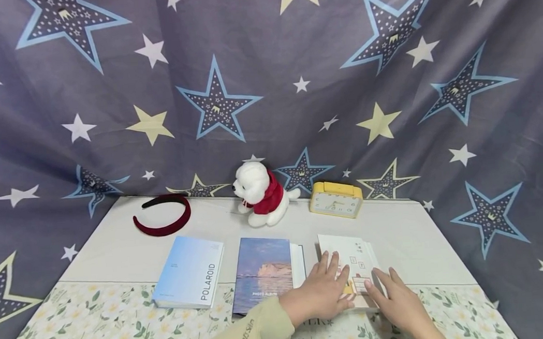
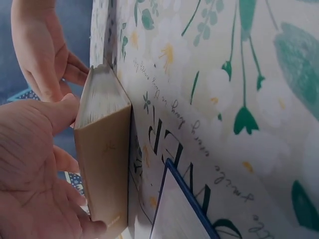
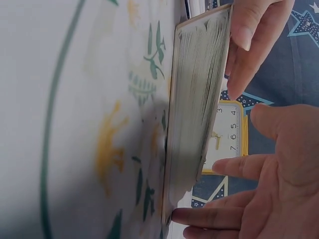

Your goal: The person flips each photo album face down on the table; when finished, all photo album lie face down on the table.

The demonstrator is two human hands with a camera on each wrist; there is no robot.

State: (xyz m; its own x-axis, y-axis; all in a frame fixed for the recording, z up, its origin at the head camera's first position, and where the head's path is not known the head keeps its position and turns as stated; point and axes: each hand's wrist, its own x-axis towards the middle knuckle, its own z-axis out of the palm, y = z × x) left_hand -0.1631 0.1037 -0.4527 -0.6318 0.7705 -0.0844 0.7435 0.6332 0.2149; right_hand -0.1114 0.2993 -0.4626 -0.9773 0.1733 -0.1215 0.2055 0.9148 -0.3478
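A thick white album [image 1: 341, 245] with small printed pictures lies on the table at the right. My left hand [image 1: 318, 293] rests on its cover with the fingers spread, hiding part of the cover. My right hand [image 1: 401, 301] is at the album's right edge, fingers extended. In the right wrist view, fingertips of the right hand [image 3: 264, 194] reach the far lower edge of the album, whose page block [image 3: 197, 89] shows. The left wrist view shows the left hand [image 2: 35, 164] along the album's tan spine [image 2: 104, 174]. Neither hand is curled round it.
Left of the white album lie a photo album with a sea-cliff cover [image 1: 263, 263] and a light-blue Polaroid album [image 1: 189, 270]. Behind them are a dark-red headband [image 1: 163, 229], a white plush dog [image 1: 273, 198] in red, and a yellow clock [image 1: 336, 202]. A star-patterned curtain [image 1: 263, 30] hangs behind.
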